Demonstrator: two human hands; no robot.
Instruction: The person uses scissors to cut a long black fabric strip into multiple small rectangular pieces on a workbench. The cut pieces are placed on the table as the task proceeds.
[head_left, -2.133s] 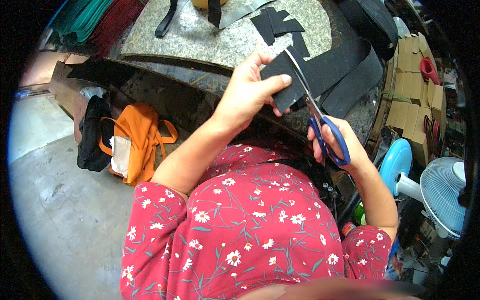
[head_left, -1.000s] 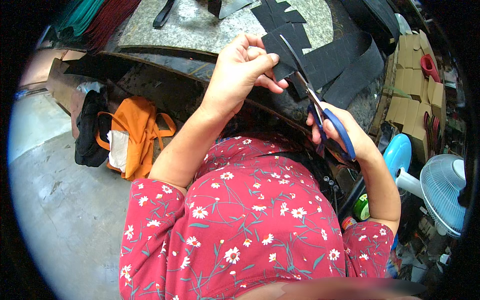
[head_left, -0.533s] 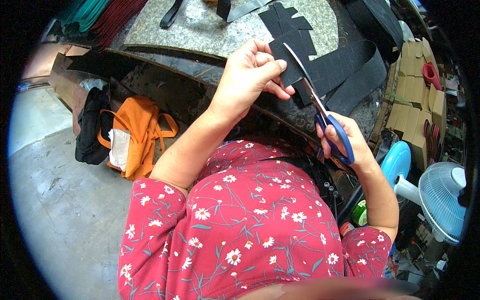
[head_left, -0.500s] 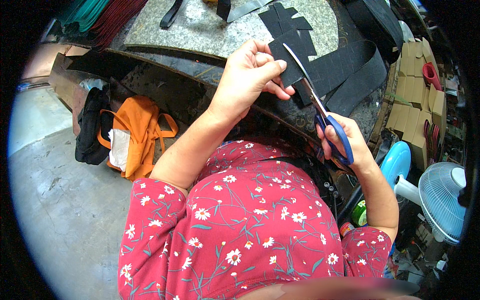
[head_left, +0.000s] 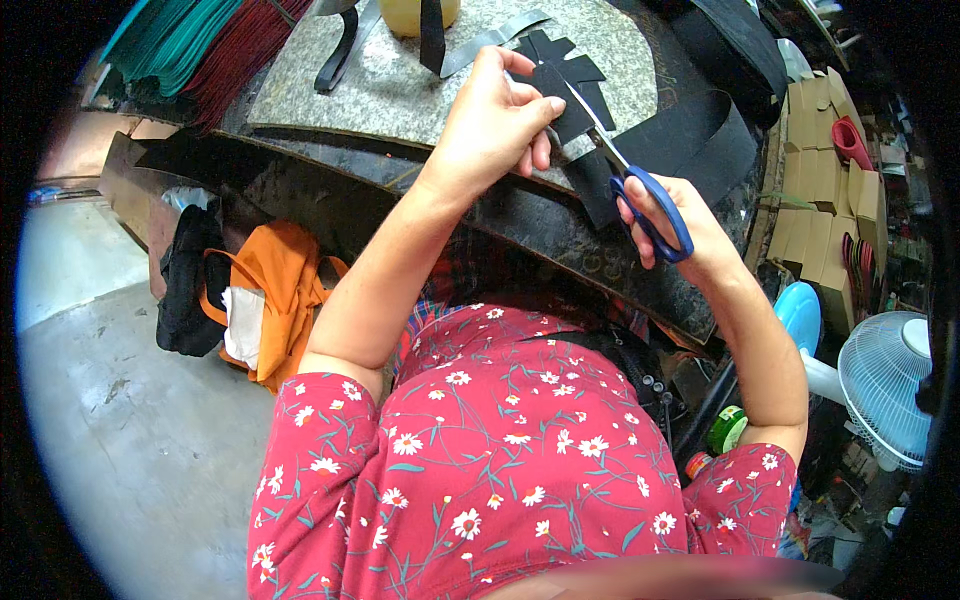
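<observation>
The left hand (head_left: 490, 125) has its grip clamped on a small black piece of material (head_left: 570, 122), near the bench's (head_left: 680, 285) front edge. The right hand (head_left: 692, 228) has its grip wrapped round blue-handled scissors (head_left: 648, 180), a blade reaching that piece. Beyond, black scraps (head_left: 585, 68) lie on a speckled grey slab (head_left: 400, 98); a wide black strip (head_left: 685, 135) curls rightward.
</observation>
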